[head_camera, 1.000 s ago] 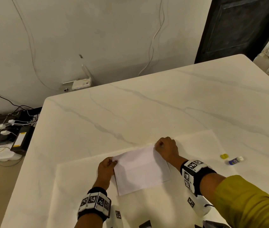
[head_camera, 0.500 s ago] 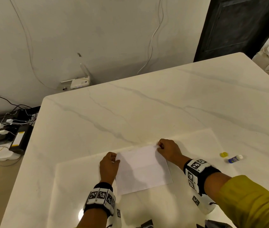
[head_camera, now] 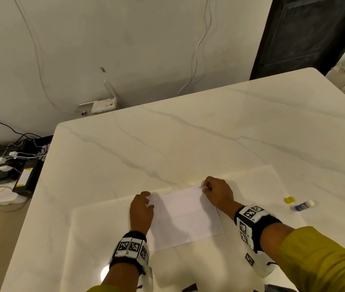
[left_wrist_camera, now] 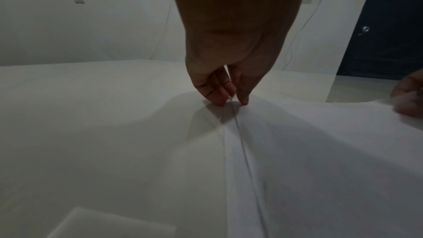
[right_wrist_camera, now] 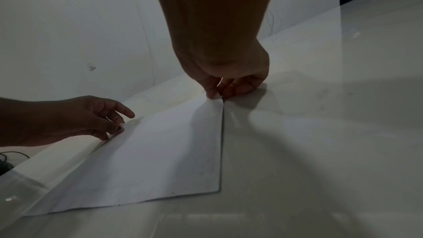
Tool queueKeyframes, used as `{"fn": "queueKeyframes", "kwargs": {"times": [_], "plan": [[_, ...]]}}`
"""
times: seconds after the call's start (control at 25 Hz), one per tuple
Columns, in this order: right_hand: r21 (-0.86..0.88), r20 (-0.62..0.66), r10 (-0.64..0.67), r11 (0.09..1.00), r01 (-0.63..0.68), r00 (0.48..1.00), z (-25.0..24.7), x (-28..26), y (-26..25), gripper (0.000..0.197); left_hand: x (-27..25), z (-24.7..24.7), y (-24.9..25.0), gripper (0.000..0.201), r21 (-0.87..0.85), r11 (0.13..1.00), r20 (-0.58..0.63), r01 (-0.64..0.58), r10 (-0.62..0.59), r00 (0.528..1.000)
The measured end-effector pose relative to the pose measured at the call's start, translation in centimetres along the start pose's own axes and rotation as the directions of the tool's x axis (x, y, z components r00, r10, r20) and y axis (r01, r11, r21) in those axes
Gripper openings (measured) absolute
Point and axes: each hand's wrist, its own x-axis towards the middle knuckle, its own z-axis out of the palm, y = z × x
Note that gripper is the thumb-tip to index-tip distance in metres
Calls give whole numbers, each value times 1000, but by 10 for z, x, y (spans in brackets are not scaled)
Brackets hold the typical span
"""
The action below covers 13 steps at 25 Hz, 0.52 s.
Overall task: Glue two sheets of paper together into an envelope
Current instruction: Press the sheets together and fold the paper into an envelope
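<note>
The paper (head_camera: 185,216) lies flat on the surface (head_camera: 209,133), 2 sheets apparently stacked. The left hand (head_camera: 141,209) pinches its far-left corner, the right hand (head_camera: 217,191) its far-right one. Step: squaring edges. Next, probably, press along the glued borders without shifting either sheet.

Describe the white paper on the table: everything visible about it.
The white paper is thin, matte and rectangular, lying nearly flat on the marble table, turned slightly askew. In the left wrist view a second edge runs just inside its left side, suggesting two stacked sheets. The left hand pinches its far-left corner, the right hand pinches the far-right corner, which lifts slightly. Near edge lies free; no glue visible on it.
</note>
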Motion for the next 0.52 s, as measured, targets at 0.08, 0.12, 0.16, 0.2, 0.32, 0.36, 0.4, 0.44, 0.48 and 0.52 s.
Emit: {"fn": "queueKeyframes", "kwargs": {"times": [0.08,0.12,0.16,0.2,0.32,0.36,0.4,0.44,0.48,0.52], "plan": [[14,-9,18,1000,-18,1000,1,1,0,39,4,-2,0,32,-35,999,-37,19,-20,999],[22,-11,24,999,-24,1000,1,2,0,37,7,-2,-1,31,-50,999,-57,22,-25,998],[34,-12,28,999,-28,1000,2,3,0,33,9,-3,-2,29,-56,998,-70,26,-30,997],[43,-15,31,999,-31,999,2,4,0,26,11,-3,-2,28,-60,998,-76,31,-35,997],[32,-7,44,999,-44,999,2,6,0,14,13,-3,-2,26,-60,997,-72,42,-46,996],[22,-2,42,999,-42,999,3,6,0,11,13,-4,-1,26,-52,997,-69,51,-54,996],[15,2,40,999,-40,999,3,6,0,8,13,-4,0,26,-44,997,-68,57,-60,996],[10,2,38,999,-38,999,3,6,-1,5,12,-4,0,26,-36,998,-67,61,-63,996],[4,-3,36,999,-36,999,3,6,-1,4,12,-3,0,24,-24,998,-67,60,-61,996],[-2,-9,33,999,-33,999,3,6,-1,4,12,-3,0,22,-7,998,-61,55,-55,997]]}}
